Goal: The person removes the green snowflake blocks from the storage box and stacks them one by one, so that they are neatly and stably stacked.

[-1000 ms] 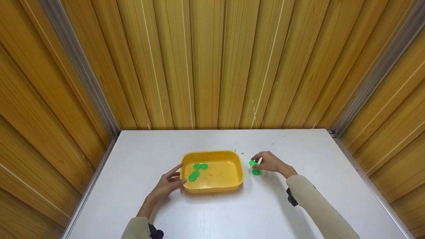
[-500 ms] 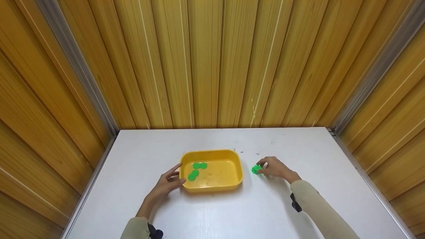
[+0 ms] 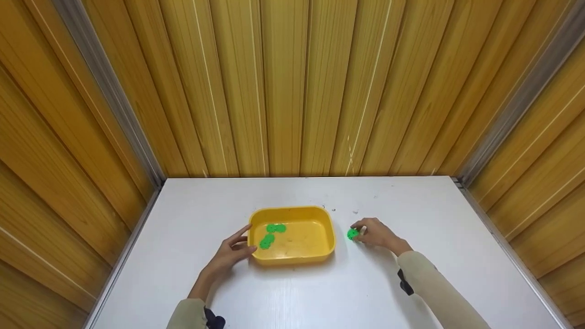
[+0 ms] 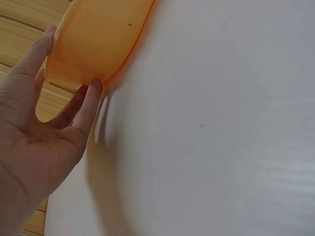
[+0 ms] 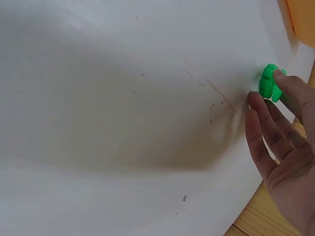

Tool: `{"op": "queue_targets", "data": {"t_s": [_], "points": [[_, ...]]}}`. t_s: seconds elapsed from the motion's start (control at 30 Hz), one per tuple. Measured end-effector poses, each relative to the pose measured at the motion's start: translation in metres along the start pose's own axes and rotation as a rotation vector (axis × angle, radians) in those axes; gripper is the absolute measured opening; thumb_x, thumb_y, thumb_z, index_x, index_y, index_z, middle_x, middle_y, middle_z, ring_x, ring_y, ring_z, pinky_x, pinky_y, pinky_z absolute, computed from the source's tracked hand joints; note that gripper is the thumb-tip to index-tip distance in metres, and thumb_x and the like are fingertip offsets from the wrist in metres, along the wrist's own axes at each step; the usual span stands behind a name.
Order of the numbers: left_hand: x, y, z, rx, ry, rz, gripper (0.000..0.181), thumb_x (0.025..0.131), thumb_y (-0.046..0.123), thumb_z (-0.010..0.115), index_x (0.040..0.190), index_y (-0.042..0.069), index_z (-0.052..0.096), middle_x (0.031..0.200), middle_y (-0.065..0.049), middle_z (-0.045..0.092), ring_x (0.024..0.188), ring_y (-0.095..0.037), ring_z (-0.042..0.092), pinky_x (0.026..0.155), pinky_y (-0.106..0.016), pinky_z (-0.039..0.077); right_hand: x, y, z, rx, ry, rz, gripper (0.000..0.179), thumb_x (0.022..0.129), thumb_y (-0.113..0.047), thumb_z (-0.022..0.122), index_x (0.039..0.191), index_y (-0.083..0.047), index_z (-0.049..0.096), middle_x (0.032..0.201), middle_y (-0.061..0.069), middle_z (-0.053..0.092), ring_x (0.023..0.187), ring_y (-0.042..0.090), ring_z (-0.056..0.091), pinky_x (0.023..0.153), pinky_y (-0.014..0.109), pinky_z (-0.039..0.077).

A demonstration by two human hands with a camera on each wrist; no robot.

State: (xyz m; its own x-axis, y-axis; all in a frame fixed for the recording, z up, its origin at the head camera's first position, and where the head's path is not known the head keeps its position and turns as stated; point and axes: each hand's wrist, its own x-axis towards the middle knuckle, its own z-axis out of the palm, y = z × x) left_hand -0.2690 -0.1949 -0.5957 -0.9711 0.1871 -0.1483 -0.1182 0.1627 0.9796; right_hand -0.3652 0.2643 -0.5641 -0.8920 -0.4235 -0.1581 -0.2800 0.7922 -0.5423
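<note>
A shallow yellow plastic tray [image 3: 292,260] stands on the white tabletop. My left hand [image 3: 229,254] holds its left end, thumb at the near corner and index finger farther up the rim; the left wrist view shows fingertips against the tray wall [image 4: 98,44]. Green scalloped discs [image 3: 276,228] lie inside toward its left end, with another overlapping pair [image 3: 267,241] nearer. To the right of the tray, my right hand [image 3: 375,232] pinches green scalloped discs [image 3: 352,234] between thumb and fingers, close to the tabletop. In the right wrist view these pieces [image 5: 268,81] look stacked; their number is partly hidden.
The white tabletop [image 3: 283,297] is bounded by yellow wood-patterned panels [image 3: 283,91] at the back and both sides. Small dark specks [image 3: 333,209] mark the surface behind the gap between tray and right hand.
One second ago my right hand held a green disc above another on the table. It has come down slightly nearer, and the green pieces are now together at its fingertips. The left hand stays put.
</note>
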Motion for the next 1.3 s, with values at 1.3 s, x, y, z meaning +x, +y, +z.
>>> {"op": "queue_targets", "data": {"t_s": [1.3], "points": [[0.0017,-0.0018,0.0015,0.027,0.025,-0.015,0.073,0.095,0.028,0.074,0.159,0.023,0.039,0.146,-0.026,0.049,0.126,-0.033,0.059,0.102,-0.041,0.057,0.0027,-0.0002,0.0064,-0.038,0.036,0.049,0.037,0.088,-0.013,0.08,0.123,-0.004,0.073,0.106,0.006,0.071,0.089,0.017,0.056,0.085,0.038,0.052]]}}
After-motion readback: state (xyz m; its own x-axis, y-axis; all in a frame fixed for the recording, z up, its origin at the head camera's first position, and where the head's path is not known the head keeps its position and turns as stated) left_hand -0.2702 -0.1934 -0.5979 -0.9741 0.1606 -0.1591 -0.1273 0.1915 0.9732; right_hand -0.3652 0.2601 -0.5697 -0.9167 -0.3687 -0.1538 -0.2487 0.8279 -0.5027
